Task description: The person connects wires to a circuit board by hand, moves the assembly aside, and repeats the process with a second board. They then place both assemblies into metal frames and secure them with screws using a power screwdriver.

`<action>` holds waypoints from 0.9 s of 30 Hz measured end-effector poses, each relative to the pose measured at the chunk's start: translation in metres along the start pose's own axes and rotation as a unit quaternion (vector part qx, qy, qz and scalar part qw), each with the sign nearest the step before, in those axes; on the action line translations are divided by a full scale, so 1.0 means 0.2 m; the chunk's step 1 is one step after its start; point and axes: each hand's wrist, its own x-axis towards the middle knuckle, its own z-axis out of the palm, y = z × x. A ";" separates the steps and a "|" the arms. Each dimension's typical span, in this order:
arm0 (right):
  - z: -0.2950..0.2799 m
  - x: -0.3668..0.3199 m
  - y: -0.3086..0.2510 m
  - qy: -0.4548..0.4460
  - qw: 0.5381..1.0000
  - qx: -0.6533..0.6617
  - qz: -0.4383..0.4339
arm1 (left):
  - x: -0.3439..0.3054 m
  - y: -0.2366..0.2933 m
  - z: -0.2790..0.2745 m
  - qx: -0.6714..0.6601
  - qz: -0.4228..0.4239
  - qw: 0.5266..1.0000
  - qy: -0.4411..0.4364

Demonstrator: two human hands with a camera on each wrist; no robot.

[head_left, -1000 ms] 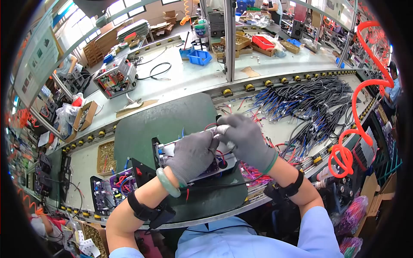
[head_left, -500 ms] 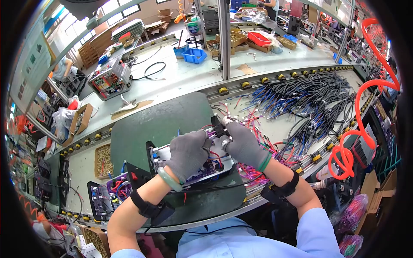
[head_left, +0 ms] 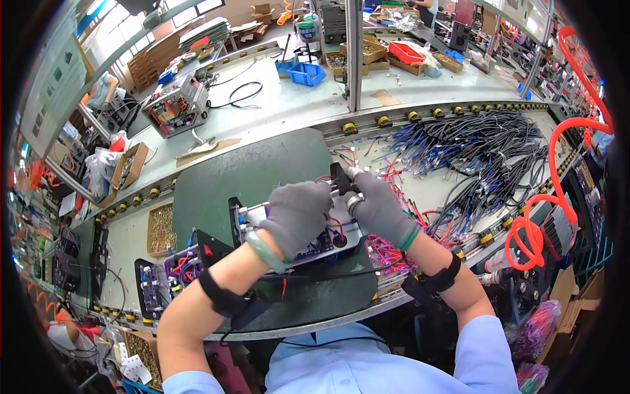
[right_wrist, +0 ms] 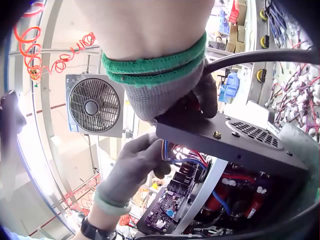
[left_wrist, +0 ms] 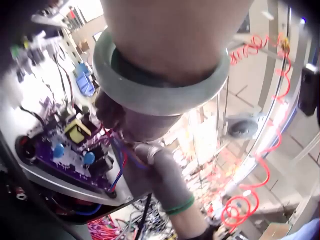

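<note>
A device with a purple circuit board (left_wrist: 65,155) and a pale metal frame lies on the green mat (head_left: 249,161). Both hands wear grey gloves. At the board's far side, the left hand (head_left: 298,213) has its fingers curled about thin wires (right_wrist: 166,149), seen best in the right wrist view. The right hand (head_left: 379,209) grips the edge of a black vented end panel (right_wrist: 230,135), its fingers on either side; in the head view the panel's top stands between thumb and forefinger. Part of the board is hidden under the left hand.
Cables with dark sheaths (head_left: 489,151) pile up at the right, beside pink and red wires (head_left: 387,256). A second circuit assembly (head_left: 164,279) stands left of the mat, near a box of small brass-coloured parts (head_left: 161,230). A red coiled hose (head_left: 525,240) hangs at the right.
The right hand, blurred and closer to the left hand a second ago, has shifted right onto the black panel. The left hand stays over the board, slightly turned.
</note>
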 end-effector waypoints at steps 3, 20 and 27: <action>0.00 0.01 0.02 0.012 0.998 0.065 -0.012 | -0.27 -0.15 -0.21 -0.100 0.038 0.982 0.153; 0.33 -0.27 -0.24 -0.008 0.892 -0.288 -0.348 | -2.03 -1.13 0.50 -0.156 -0.459 0.868 0.108; 0.28 0.28 -0.26 0.004 0.918 -0.231 -0.322 | -1.64 -1.31 -0.06 -0.435 -0.484 0.759 0.019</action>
